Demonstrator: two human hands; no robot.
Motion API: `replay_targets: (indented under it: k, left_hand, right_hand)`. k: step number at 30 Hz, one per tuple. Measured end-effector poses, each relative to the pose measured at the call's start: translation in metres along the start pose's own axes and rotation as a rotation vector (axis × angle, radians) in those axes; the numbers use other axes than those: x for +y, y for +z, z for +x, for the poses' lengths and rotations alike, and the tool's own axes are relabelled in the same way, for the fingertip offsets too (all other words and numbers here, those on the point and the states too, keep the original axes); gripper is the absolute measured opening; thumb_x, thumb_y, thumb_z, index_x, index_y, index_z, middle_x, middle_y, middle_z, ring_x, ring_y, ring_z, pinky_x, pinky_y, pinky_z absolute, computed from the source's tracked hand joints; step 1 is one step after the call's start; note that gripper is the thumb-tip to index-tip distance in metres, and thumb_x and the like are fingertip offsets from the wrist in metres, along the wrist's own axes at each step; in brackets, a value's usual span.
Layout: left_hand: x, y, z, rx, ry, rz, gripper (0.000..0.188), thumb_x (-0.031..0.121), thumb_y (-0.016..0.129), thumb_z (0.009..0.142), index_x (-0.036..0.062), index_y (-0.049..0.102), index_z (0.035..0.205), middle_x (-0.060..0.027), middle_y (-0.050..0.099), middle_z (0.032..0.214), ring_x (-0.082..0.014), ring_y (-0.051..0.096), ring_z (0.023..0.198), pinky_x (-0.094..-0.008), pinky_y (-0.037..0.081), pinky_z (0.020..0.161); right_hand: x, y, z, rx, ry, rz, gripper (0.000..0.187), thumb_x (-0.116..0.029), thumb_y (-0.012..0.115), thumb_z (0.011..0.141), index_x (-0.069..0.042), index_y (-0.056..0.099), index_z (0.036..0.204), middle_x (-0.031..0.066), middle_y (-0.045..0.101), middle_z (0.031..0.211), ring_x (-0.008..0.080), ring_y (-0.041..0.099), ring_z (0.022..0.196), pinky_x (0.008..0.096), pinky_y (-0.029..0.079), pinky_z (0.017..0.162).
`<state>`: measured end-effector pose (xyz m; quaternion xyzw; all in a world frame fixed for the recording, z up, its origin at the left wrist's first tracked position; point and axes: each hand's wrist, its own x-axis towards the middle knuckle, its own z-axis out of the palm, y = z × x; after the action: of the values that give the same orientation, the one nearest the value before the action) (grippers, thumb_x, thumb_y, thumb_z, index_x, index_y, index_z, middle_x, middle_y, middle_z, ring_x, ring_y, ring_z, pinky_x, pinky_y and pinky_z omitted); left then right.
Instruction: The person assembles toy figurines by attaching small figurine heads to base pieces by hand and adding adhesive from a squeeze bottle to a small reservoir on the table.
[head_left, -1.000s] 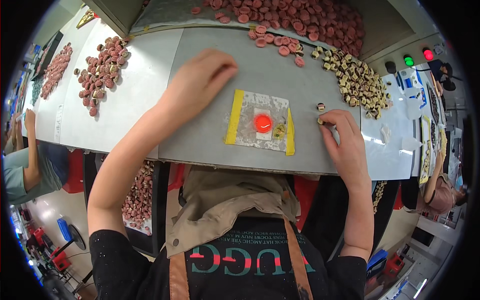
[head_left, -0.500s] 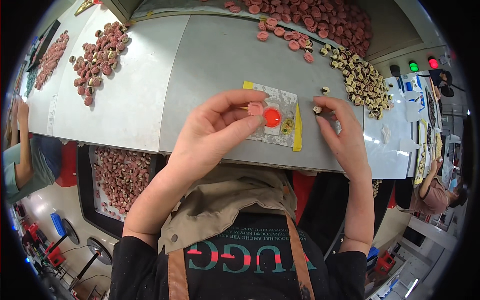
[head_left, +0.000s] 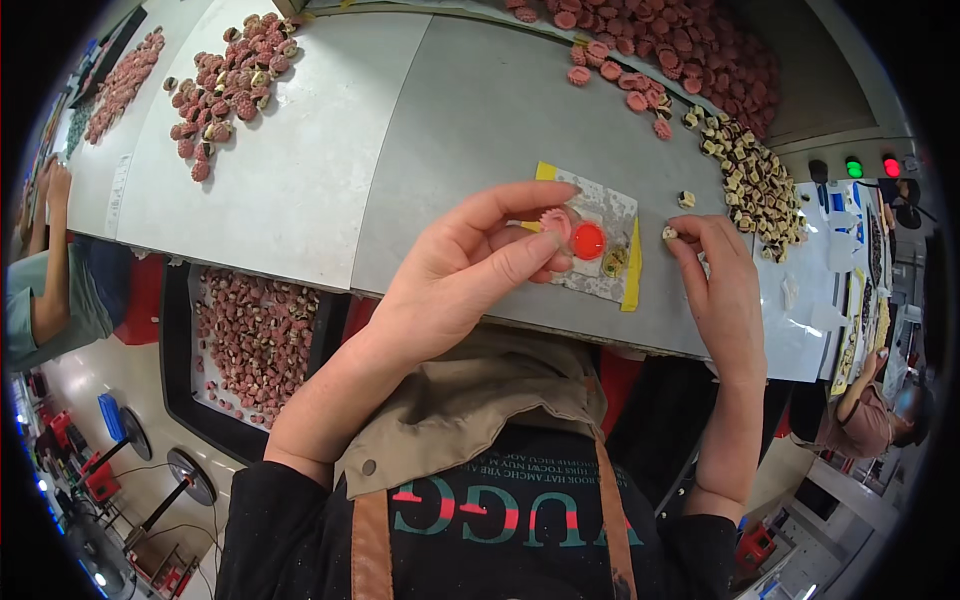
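L hand (head_left: 480,265) pinches pink fluted cup (head_left: 552,222) btwn thumb & fingertips, other fingers loosely curled; cup is over grey mottled mat (head_left: 608,205) w/ yellow taped edges, beside smooth, round red disc (head_left: 588,241). R hand (head_left: 724,290) pinches sm. cream/dark block (head_left: 669,233) at fingertips, R of mat. Vs. 1 s ago: L hand now over mat, not up-left.

Left of a red disc (head_left: 589,241), left hand (head_left: 460,270) holds a pink cup (head_left: 553,223); right of it, right hand (head_left: 727,295) pinches a pale piece (head_left: 669,234).
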<state>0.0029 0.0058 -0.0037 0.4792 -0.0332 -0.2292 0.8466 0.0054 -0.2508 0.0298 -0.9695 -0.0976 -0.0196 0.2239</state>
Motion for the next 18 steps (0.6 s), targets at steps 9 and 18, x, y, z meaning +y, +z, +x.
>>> replay_targets:
  k: [9,18]
  left_hand:
    - [-0.004,-0.004,-0.001,-0.005,0.054,-0.036,0.036,0.016,0.057,0.098,0.0016,0.053,0.131,-0.0034,0.060,0.117,-0.0119,0.059,0.100,-0.0258,0.048,0.088]
    - [-0.001,-0.002,0.002,0.035,0.019,-0.129,0.035,0.020,0.052,0.101,0.0007,0.053,0.130,-0.0061,0.062,0.115,-0.0092,0.057,0.089,-0.0240,0.048,0.081]
  right_hand:
    - [-0.042,0.015,0.004,-0.010,-0.237,0.108,0.019,-0.001,0.064,0.084,-0.002,0.063,0.103,0.0122,0.060,0.093,0.0268,0.060,0.084,0.0341,0.048,0.074]
    - [-0.044,0.032,0.008,0.041,-0.325,-0.003,0.021,0.001,0.068,0.077,-0.003,0.064,0.097,0.0105,0.058,0.090,0.0292,0.059,0.083,0.0384,0.049,0.072]
